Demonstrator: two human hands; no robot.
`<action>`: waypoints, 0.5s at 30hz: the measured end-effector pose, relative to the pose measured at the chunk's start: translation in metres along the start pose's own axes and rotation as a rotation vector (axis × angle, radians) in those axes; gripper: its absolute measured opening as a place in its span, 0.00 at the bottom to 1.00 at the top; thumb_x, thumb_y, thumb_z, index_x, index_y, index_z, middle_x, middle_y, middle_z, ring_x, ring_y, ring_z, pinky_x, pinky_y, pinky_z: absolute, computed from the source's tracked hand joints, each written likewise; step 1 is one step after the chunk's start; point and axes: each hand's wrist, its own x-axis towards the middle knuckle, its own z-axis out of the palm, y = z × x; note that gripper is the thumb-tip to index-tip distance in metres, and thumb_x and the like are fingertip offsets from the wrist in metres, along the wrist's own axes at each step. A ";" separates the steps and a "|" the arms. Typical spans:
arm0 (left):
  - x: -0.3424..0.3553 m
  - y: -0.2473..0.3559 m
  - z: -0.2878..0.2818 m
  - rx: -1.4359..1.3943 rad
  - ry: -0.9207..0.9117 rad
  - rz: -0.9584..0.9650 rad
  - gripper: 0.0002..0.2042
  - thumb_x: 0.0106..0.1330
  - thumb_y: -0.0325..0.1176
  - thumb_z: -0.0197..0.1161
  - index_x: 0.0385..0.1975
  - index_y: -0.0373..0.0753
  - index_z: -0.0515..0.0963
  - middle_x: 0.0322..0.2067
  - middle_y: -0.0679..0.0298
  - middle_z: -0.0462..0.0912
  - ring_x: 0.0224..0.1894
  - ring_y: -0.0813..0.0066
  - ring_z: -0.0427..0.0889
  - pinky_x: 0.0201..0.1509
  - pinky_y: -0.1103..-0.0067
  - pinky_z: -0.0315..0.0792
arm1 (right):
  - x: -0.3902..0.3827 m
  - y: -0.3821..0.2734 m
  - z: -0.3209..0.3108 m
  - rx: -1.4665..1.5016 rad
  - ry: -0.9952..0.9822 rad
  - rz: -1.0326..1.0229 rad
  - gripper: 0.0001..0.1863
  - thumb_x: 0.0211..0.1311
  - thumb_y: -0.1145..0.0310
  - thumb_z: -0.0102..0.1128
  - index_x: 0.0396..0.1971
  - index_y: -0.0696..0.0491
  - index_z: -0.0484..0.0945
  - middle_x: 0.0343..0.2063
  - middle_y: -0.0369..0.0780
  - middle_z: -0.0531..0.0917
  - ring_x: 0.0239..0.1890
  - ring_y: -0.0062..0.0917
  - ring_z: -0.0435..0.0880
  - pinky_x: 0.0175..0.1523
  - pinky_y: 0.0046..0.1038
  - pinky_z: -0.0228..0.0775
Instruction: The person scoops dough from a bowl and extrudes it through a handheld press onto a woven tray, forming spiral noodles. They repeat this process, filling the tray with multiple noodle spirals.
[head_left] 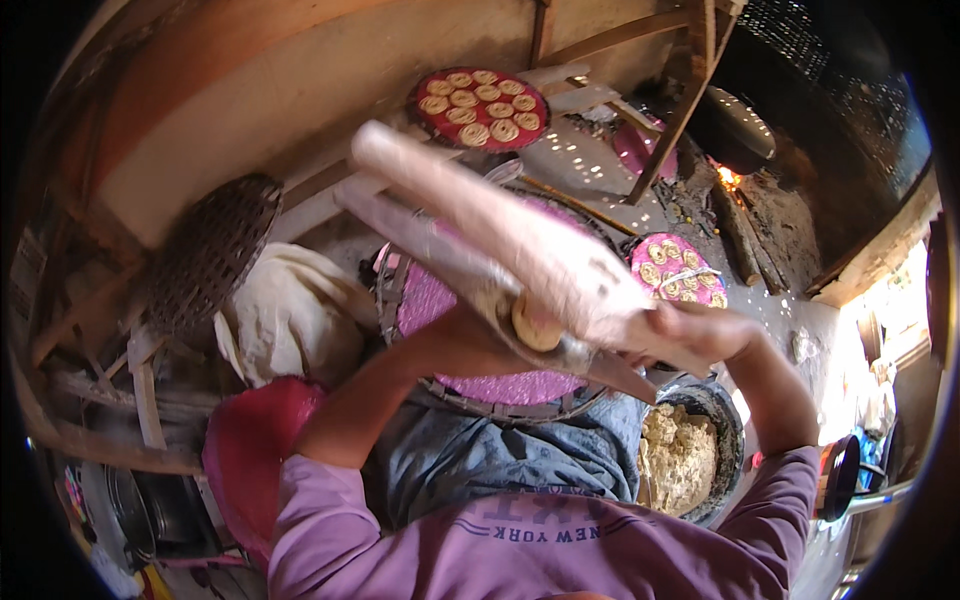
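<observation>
A long wooden press is held over a round rimmed tray point(445, 390) lined with pink plastic. Its pale upper bar point(500, 230), blurred, is raised over a lower piece point(420, 240) with a metal-looking face and a round lump of pale dough point(535, 325) in its hollow. My right hand point(695, 330) is closed round the right end of the pale bar. My left hand point(485, 340) is under the lower piece, its fingers hidden. A tub of dough point(678, 460) stands by my right side.
Red tray point(480, 108) of dough coils at back; pink tray point(675, 260) of coils at right. Empty woven basket point(215, 250), cream cloth point(290, 310) and red plastic item point(250, 450) lie left. A fire point(728, 178) burns by a black pan point(735, 130) behind a wooden post.
</observation>
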 end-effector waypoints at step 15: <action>-0.025 -0.143 -0.142 -1.261 0.530 0.883 0.22 0.64 0.57 0.55 0.36 0.41 0.74 0.36 0.66 0.73 0.45 0.69 0.72 0.59 0.70 0.64 | 0.132 -0.019 -0.013 -0.052 0.017 0.306 0.46 0.61 0.27 0.34 0.55 0.58 0.68 0.31 0.49 0.81 0.29 0.31 0.83 0.34 0.30 0.78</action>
